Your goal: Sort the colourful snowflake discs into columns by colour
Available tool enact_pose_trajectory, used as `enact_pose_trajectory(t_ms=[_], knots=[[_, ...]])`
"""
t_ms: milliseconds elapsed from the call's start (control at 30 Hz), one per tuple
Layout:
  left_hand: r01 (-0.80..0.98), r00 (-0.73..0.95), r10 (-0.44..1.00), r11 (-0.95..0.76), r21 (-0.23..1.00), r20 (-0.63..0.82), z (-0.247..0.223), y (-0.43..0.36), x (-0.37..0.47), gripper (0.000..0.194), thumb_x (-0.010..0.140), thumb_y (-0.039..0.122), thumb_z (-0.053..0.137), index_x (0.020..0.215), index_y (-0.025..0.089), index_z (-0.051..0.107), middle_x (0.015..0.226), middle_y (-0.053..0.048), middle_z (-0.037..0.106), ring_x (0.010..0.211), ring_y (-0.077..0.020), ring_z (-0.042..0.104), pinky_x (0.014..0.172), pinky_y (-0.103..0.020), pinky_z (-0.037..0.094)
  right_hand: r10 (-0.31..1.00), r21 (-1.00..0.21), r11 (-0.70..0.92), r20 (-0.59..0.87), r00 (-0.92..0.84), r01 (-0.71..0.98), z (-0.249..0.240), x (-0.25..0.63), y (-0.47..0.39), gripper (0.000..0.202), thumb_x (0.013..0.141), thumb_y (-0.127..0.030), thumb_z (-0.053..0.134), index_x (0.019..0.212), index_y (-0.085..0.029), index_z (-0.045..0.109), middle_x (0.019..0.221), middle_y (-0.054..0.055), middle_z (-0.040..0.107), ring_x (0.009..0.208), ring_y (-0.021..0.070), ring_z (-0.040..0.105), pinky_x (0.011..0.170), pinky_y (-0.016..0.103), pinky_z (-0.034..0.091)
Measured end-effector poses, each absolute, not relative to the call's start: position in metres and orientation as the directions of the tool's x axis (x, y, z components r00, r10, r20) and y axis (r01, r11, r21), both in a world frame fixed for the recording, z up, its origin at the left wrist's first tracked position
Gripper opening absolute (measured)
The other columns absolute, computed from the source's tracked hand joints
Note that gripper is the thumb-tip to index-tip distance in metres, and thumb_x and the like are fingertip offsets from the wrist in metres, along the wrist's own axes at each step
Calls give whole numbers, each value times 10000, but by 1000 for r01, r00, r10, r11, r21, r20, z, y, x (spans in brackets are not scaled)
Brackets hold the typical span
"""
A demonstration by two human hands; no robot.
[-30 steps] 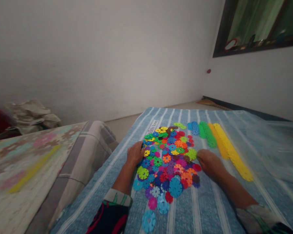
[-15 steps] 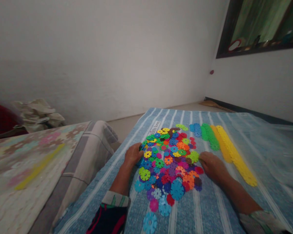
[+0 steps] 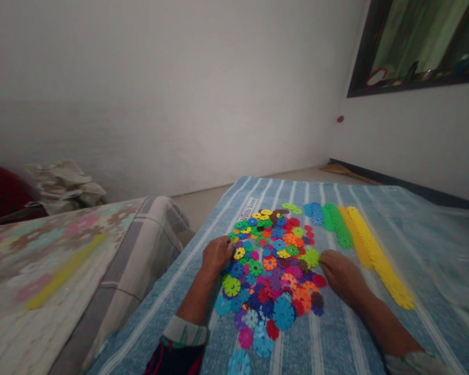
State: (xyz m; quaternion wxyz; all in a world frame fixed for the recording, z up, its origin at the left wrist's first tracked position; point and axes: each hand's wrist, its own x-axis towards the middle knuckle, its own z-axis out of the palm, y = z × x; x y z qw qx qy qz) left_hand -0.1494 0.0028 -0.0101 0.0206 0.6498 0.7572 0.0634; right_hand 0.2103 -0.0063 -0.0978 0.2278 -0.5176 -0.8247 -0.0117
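A pile of flower-shaped plastic discs [image 3: 275, 281] in many colours lies spread on a blue striped cloth [image 3: 336, 333]. At the pile's left edge is my left hand [image 3: 218, 253], its fingers curled closed against the discs. Whatever they grip is hidden. My right hand [image 3: 340, 271] rests at the right edge, fingers bent and pressed together. Its fingertips meet some lime-green discs [image 3: 310, 258]; whether it grips one is unclear. Beyond this hand lie rows of overlapping discs: yellow [image 3: 383, 260], orange-yellow [image 3: 355, 237], green [image 3: 338, 224] and blue [image 3: 315, 212].
Several lime-green discs [image 3: 292, 208] lie behind the pile. Clear plastic sheeting [image 3: 453, 255] covers the cloth's right side. On the left, a floral-covered surface [image 3: 113, 224] bears a blurred yellow strip [image 3: 66, 271]. A wall [image 3: 219, 94] stands behind, with a window [image 3: 418, 41] at upper right.
My left hand has shifted slightly right, and its fingers look more tightly curled. My right hand stays beside the lime-green discs. The whole view has dropped a little in the picture.
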Motion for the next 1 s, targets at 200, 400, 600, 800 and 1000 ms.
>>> enact_pose_trajectory(t_ms=[200,400,600,800,1000], knots=[[970,-230,967,219,103,107,-15,6,-149,309,886,292,428,979,190,705,1059,-103,687,1001,-237,612,764,-291,442,843,-233,476,395,-364,848,-101,212,-4,259,922,-203,399,864,-188,651,898,80,643,853,211,581,771,322,426],[977,-210,973,206,49,96,-21,7,-148,344,880,338,445,981,181,735,1043,-139,667,1038,-287,587,790,-330,457,830,-236,486,426,-359,842,-103,212,-4,244,919,-209,415,859,-195,652,891,78,650,851,209,590,773,320,433],[962,-167,986,168,214,-20,-23,12,-159,317,745,283,636,1036,195,724,1101,-97,687,1037,-241,617,801,-275,441,824,-249,496,436,-360,832,-104,212,-5,247,927,-217,415,875,-193,656,919,82,653,867,212,588,775,328,443],[949,-189,982,183,255,2,-25,16,-161,239,759,351,621,900,182,715,971,-76,719,893,-218,646,647,-267,398,814,-231,495,459,-355,837,-103,212,-5,243,922,-216,422,860,-188,656,895,82,652,850,209,592,766,323,448],[957,-203,978,189,222,44,-25,13,-153,277,778,413,588,922,204,699,922,-51,713,866,-210,639,623,-263,374,816,-229,496,452,-360,837,-101,211,-5,253,922,-212,418,841,-194,657,911,86,659,849,211,595,763,326,447]])
